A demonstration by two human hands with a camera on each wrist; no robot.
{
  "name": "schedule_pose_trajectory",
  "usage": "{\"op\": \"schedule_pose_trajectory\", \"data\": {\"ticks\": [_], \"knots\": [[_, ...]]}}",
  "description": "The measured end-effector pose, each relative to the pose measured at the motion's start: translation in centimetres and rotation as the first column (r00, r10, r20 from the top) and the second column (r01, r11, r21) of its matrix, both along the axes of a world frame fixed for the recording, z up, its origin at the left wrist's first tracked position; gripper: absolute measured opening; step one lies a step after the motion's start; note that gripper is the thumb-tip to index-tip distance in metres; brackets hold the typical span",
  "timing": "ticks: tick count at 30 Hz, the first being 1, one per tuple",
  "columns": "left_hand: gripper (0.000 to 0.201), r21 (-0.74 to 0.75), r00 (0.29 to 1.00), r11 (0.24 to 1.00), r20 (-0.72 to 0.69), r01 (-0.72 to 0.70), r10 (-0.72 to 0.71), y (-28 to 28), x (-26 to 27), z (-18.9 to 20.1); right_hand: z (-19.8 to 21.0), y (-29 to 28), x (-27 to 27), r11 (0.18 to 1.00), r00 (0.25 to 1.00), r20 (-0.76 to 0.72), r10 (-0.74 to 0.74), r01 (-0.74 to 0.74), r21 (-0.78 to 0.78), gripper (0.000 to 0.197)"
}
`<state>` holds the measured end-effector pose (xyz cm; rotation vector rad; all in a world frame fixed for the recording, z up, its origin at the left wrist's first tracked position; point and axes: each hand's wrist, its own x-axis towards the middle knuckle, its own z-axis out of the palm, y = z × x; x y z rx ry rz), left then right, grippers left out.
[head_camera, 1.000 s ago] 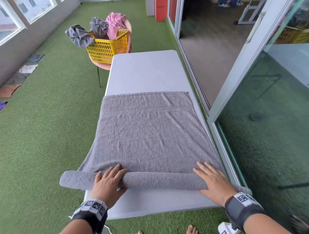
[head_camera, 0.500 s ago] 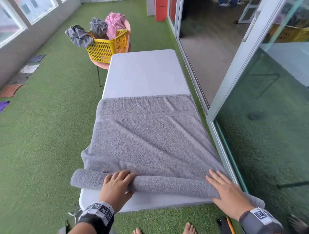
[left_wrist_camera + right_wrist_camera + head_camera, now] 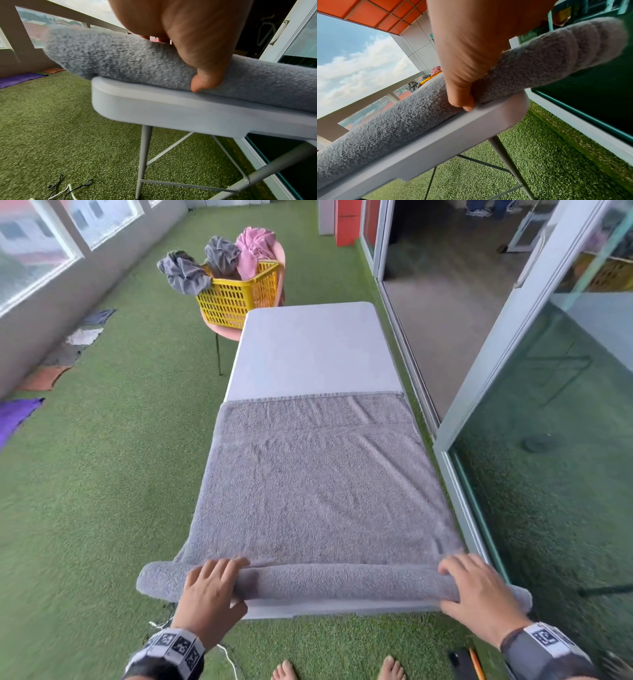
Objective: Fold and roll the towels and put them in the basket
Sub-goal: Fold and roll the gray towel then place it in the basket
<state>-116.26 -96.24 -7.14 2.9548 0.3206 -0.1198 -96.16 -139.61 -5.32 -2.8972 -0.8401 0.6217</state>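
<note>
A grey towel lies flat along the white folding table, and its near end is wound into a roll at the table's front edge. My left hand grips the roll near its left end, fingers over the top and thumb pressed against its near side. My right hand holds the right end the same way, its thumb down at the table edge. Both ends of the roll overhang the table. A yellow basket beyond the far left corner holds grey and pink towels.
The basket sits on a pink chair. Glass sliding doors run close along the table's right side. Loose cloths lie on the green turf by the left wall. A phone and pencil and a cable lie by my bare feet.
The roll now sits closer to the table's front edge than before. My right hand has gone from lying flat on the towel to wrapping its fingers over the roll.
</note>
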Motion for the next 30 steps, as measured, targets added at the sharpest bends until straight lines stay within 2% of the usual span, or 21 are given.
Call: {"op": "schedule_pose_trajectory", "data": {"ticks": [3,7,11,14,16,18,20,21,24,26,28,30], "knots": [[0.044,-0.012,0.999,1.0,0.04,0.0,0.0,0.4,-0.5,0.0,0.4,-0.1,-0.2,1.0,0.999,-0.038,-0.013,0.014,0.015,0.029],[0.023,0.017,0.996,1.0,0.086,-0.011,0.009,0.6,0.3,0.4,0.7,0.7,0.7,0.999,0.998,-0.06,-0.025,0.027,0.036,0.006],[0.022,0.08,0.996,0.996,0.087,-0.034,0.027,1.2,2.3,0.7,0.1,1.7,2.8,0.998,0.997,0.035,-0.068,0.068,0.004,0.029],[0.016,0.086,0.988,0.99,0.118,-0.109,0.099,1.6,3.9,0.7,0.2,2.8,3.5,0.977,0.972,0.103,-0.21,0.205,0.058,0.024],[0.021,0.028,0.983,0.99,0.131,-0.135,0.13,1.7,4.6,0.7,0.3,3.4,3.6,0.965,0.96,0.109,-0.256,0.248,0.085,0.017],[0.016,-0.024,0.984,0.993,0.139,-0.114,0.116,1.7,4.9,0.4,0.2,3.7,3.4,0.96,0.955,0.133,-0.265,0.249,0.126,0.012],[0.003,-0.034,0.981,0.996,0.169,-0.085,0.09,1.9,4.8,0.2,0.0,3.6,3.1,0.965,0.959,0.167,-0.231,0.203,0.166,0.005],[0.007,-0.045,0.981,0.996,0.174,-0.077,0.084,1.9,4.7,0.2,-0.1,3.4,2.9,0.971,0.967,0.16,-0.199,0.173,0.164,0.009],[0.027,-0.029,0.986,0.999,0.162,-0.033,0.037,1.8,4.2,0.3,-0.4,2.3,2.6,0.991,0.991,0.084,-0.101,0.093,0.094,0.037],[0.04,0.021,0.995,1.0,0.094,-0.017,0.015,1.6,3.7,0.5,-0.2,1.9,2.6,0.998,0.995,0.084,-0.055,0.051,0.044,0.049],[0.056,0.066,1.0,0.998,0.002,-0.012,0.012,1.7,3.5,0.3,-0.1,1.8,2.9,1.0,0.995,0.095,-0.009,0.011,-0.019,0.052],[0.056,0.073,0.999,0.997,-0.042,-0.021,0.024,1.9,3.6,0.2,0.1,2.1,3.3,0.999,0.996,0.09,0.001,0.003,-0.049,0.047]]}}
